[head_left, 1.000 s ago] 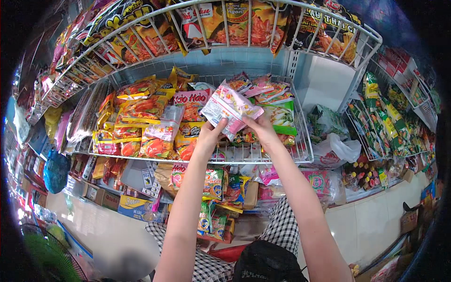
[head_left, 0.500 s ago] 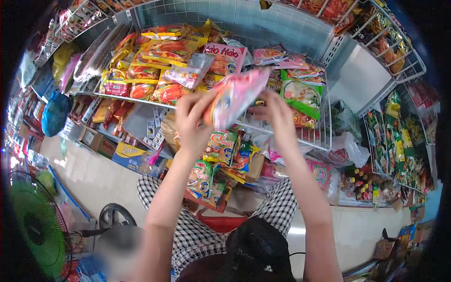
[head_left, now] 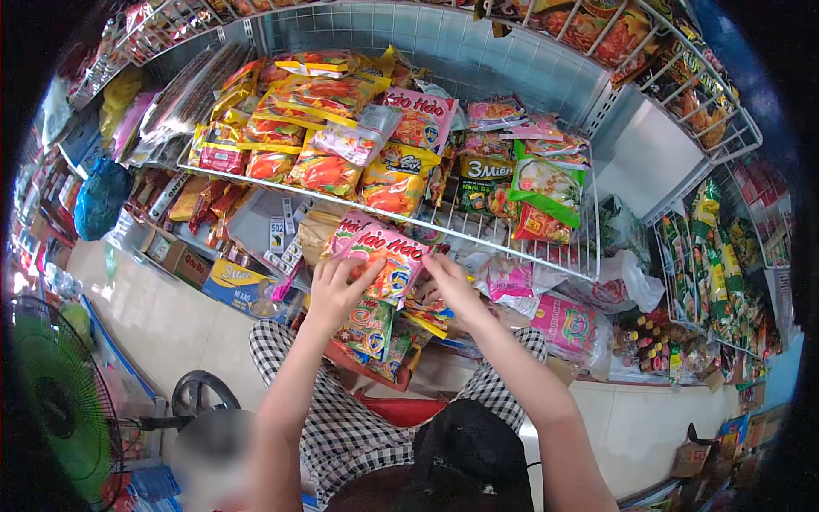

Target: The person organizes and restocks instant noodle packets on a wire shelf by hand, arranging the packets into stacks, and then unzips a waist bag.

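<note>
In the head view, a pink Hao Hao instant noodle packet [head_left: 397, 271] is between my hands, below the front edge of the wire shelf. Another pink packet seems to overlap it at the left. My left hand [head_left: 337, 296] grips its left side, fingers lying over the front. At the upper right corner, my right hand [head_left: 452, 286] pinches the edge. Beneath lie green noodle packets [head_left: 372, 327] in a red-brown open carton [head_left: 368, 367] by my knees. My hands partly hide these lower packets.
The wire shelf [head_left: 426, 226] holds yellow noodle packets [head_left: 324, 166], a 3 Mien packet [head_left: 486, 183] and a green-edged packet [head_left: 550, 183]. A pink bag [head_left: 563, 328] stands low right. A green fan [head_left: 60, 405] is at left, with a red seat [head_left: 401, 410] under me.
The pink packet has come down and toward me from in front of the shelf, now facing up. My right hand, apart from it before, has closed on its right edge.
</note>
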### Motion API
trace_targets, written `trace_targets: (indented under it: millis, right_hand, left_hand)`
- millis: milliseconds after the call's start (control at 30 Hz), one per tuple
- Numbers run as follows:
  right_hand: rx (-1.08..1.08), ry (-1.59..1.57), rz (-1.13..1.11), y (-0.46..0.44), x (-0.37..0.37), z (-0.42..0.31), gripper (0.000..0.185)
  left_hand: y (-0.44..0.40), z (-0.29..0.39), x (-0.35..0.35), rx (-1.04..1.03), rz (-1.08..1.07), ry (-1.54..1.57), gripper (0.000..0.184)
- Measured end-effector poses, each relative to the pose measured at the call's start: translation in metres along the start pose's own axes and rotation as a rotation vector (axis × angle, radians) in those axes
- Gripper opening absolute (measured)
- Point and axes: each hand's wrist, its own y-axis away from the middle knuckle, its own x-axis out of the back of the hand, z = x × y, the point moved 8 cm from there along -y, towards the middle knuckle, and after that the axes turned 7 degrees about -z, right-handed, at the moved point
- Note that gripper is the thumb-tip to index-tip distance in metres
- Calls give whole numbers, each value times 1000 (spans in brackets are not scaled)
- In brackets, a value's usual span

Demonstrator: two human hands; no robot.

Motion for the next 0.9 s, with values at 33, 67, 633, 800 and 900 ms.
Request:
trace_targets:
  millis: [33,67,633,800,900]
  right_hand:
    - [54,68,61,-1,6,-3,42]
    - [41,5,86,-10,18,12,40]
    - [948,968,249,32,-23,-150,18]
    - [632,535,169,-77,-4,-153,26]
    - [605,275,220,-133,6,-117,29]
  left_hand:
    - [-4,4,-4,-41,-17,-12,56]
    - [-4,4,-16,-69,-102,-43,54]
    - [-81,-49,11,193,-8,29,57]
    - [-141,-71,-16,259,-31,-20,55]
    - [-149,-77,-36,223,15,-173,51]
